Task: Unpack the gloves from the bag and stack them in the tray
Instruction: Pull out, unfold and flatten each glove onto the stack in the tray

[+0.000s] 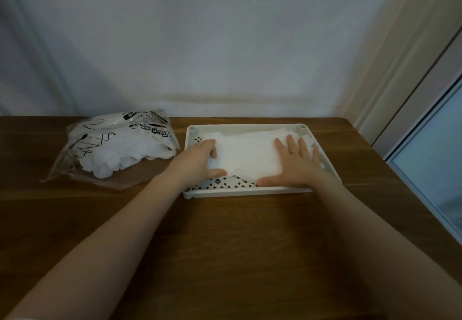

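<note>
A white perforated tray (247, 190) sits on the wooden table, right of centre. White gloves (246, 154) lie stacked flat inside it. My left hand (200, 159) is at the stack's left end, thumb and fingers closed on the edge of the top glove. My right hand (295, 162) lies flat on the stack's right end, fingers straight and spread, pressing down. A clear plastic bag (112, 144) with black print lies to the left of the tray, with more white gloves bunched inside it.
The wooden table (225, 244) runs to a pale wall at the back. Its right edge ends near a door frame and a glass panel (435, 159). Bare wood lies between me and the tray.
</note>
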Tool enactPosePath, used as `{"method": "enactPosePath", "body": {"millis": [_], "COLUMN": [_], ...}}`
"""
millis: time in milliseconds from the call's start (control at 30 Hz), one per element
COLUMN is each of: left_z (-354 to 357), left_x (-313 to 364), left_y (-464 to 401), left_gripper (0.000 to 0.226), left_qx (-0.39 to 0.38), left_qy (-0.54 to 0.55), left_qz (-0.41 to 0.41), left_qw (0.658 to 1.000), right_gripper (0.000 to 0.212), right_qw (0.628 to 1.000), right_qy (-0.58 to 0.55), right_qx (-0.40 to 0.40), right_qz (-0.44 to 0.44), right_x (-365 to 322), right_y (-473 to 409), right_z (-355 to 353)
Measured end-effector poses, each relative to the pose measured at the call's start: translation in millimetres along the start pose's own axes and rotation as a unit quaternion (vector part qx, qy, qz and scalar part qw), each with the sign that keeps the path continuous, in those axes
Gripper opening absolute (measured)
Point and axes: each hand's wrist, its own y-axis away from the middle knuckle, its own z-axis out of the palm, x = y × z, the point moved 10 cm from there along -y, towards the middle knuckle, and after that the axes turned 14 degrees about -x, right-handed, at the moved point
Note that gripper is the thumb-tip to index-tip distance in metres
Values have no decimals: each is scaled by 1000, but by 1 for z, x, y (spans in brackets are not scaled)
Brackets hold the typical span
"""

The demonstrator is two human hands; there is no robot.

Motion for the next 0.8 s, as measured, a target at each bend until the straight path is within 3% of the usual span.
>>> {"method": "enactPosePath", "body": {"millis": [133, 233, 300, 367, 467, 533, 667, 733, 800], "left_z": [-1, -10, -27, -53, -82, -94, -98, -91, -79], "left_x": [6, 22, 29, 26, -4, -20, -55, -82, -101], "left_y": [11, 38, 63, 93, 131, 144, 141, 133, 123], "left_gripper": [72, 67, 46, 27, 24, 27, 47, 52, 70], "left_qx": [-3, 16, 80, 191, 321, 364, 359, 323, 288], "left_qy": [-17, -7, -3, -7, 19, 6, -21, -6, -20], "left_qz": [16, 64, 106, 128, 113, 94, 20, -37, -45], "left_qw": [1000, 998, 991, 973, 940, 927, 933, 946, 956], "right_gripper": [115, 87, 51, 30, 32, 30, 23, 27, 37], "right_qw": [1000, 987, 950, 910, 862, 843, 890, 915, 941], "right_qy": [3, -9, -83, -96, -63, -52, -34, -65, -75], "right_qx": [25, 155, 245, 284, 300, 285, 146, 132, 135], "right_qz": [17, -50, -177, -286, -404, -453, -430, -375, -301], "right_x": [-7, -45, -85, -130, -193, -224, -277, -288, -290], "right_y": [13, 47, 82, 112, 144, 150, 108, 78, 45], "right_z": [-12, -46, -70, -80, -76, -69, -34, -28, -28]}}
